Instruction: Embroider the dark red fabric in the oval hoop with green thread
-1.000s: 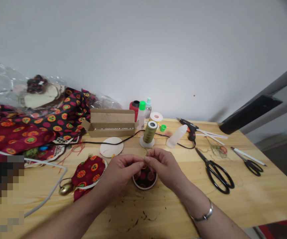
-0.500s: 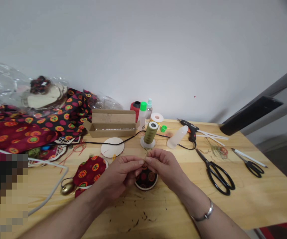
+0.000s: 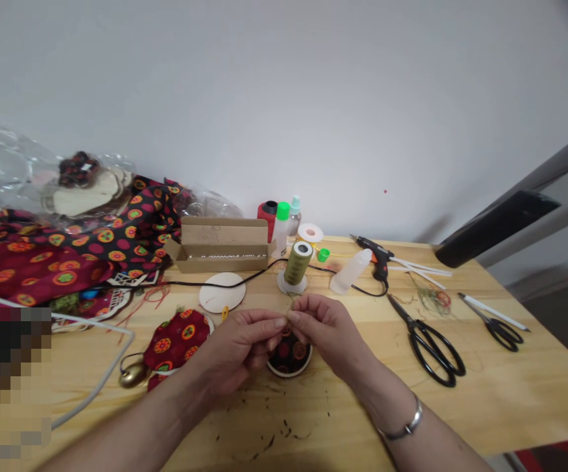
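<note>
My left hand (image 3: 244, 342) and my right hand (image 3: 321, 328) meet fingertip to fingertip above a small round disc covered in dark patterned fabric (image 3: 288, 354) on the wooden table (image 3: 510, 380). Both hands are pinched shut on something thin that I cannot make out, perhaps a thread. A thin strand seems to run up from the fingers toward the olive-green thread spool (image 3: 298, 264) standing just behind them. My right wrist wears a silver bracelet (image 3: 406, 425).
Large black scissors (image 3: 429, 342) and smaller scissors (image 3: 498, 324) lie right. A glue gun (image 3: 375, 252), white bottle (image 3: 349, 271), cardboard box (image 3: 222, 245), round wooden disc (image 3: 222, 292), fabric-covered piece (image 3: 176, 337), gold bell (image 3: 132, 375) and patterned cloth (image 3: 42, 259) surround the hands.
The hands have hardly moved; the pinched fingertips have shifted very slightly, staying together over the dark fabric disc.
</note>
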`<state>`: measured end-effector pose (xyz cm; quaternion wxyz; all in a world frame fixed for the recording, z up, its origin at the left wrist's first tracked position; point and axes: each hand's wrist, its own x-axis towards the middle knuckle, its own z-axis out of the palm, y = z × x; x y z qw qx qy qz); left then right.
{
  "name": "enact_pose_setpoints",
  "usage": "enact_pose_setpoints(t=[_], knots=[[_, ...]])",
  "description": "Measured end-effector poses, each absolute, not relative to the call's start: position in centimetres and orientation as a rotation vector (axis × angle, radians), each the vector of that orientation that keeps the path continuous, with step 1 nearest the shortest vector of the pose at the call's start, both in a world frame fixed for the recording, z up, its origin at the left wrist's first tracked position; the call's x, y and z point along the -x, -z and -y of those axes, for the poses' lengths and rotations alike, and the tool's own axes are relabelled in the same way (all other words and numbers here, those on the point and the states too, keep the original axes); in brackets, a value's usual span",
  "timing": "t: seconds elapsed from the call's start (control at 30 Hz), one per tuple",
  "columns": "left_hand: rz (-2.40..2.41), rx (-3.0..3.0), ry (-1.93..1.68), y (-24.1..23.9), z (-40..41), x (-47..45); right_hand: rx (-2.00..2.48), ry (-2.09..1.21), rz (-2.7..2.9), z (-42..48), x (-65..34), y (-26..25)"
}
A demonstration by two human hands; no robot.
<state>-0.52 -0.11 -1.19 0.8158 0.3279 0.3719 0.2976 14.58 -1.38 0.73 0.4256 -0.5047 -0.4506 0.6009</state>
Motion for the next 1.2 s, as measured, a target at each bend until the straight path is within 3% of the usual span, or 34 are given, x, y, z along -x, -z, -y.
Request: enact_pose_setpoints(t=[1.2], knots=[[-0.816, -0.752, -0.680, 1.36, -0.01, 0.39, 1.245, -1.548, 1.112, 1.43, -14.87, -1.00]])
